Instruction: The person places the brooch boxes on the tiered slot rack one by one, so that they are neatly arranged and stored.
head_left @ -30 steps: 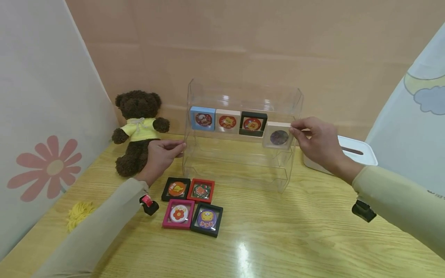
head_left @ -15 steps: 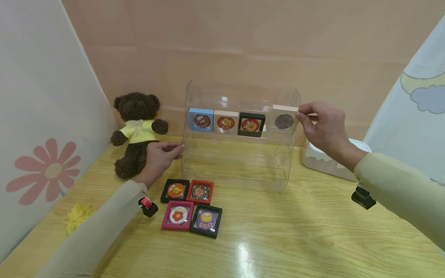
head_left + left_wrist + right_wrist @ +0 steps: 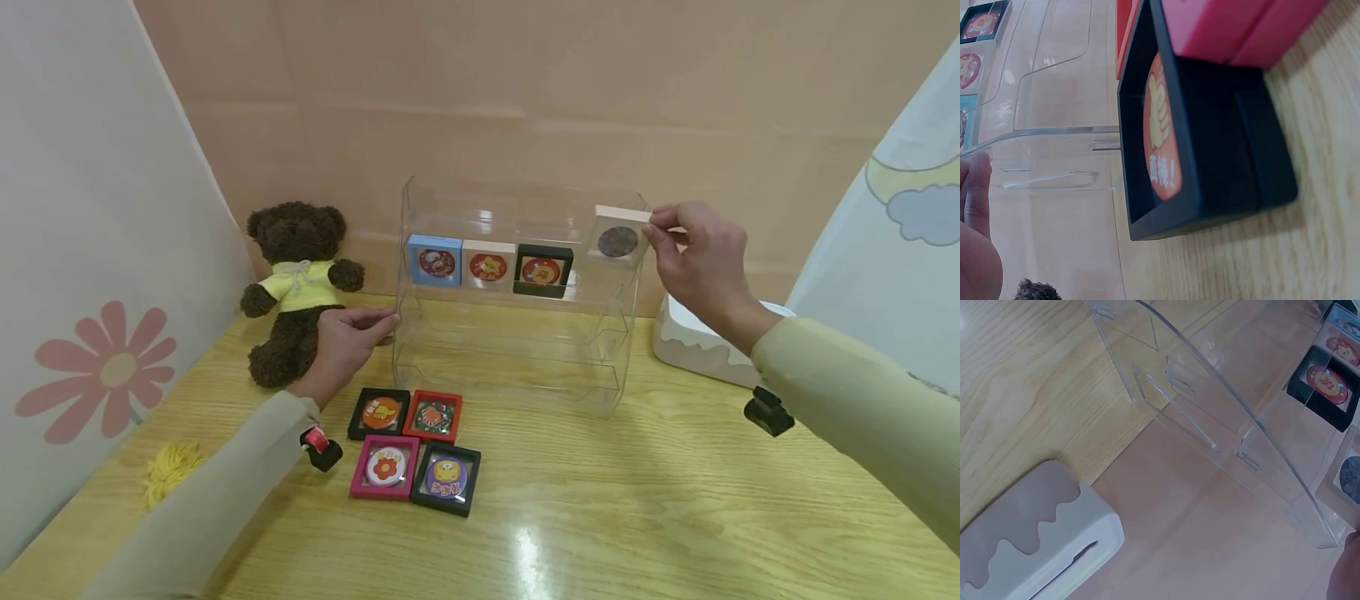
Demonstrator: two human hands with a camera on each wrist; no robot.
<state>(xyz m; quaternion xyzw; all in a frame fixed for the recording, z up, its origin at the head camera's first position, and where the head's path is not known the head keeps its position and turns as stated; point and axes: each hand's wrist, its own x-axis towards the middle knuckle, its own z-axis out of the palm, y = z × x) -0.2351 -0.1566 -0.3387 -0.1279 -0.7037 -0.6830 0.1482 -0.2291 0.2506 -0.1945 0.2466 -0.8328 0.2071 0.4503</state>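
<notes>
A clear plastic display rack (image 3: 495, 387) with stepped tiers stands upright on the table. My left hand (image 3: 345, 346) holds its left side edge between thumb and fingers. My right hand (image 3: 701, 271) pinches a pale square badge frame (image 3: 618, 242) by its right edge, at the upper tier near the rack's right side. The round badge inside it looks dark. On that tier, a blue frame (image 3: 434, 261), a cream frame (image 3: 489, 265) and a black frame (image 3: 543, 271) stand side by side. In the right wrist view, only part of the hand (image 3: 1346, 569) shows, below the pale frame.
Four-sided frames lie in front of the rack: black (image 3: 379, 413), red (image 3: 432, 416), pink (image 3: 385, 467) and another black (image 3: 446, 478). A brown teddy bear (image 3: 302, 283) sits left, yellow yarn (image 3: 174, 472) lies nearer, and a white tissue box (image 3: 697, 346) stands right.
My right hand has raised the pale frame from in front of the tier, moving up and slightly right. My left hand has stayed on the rack's left edge.
</notes>
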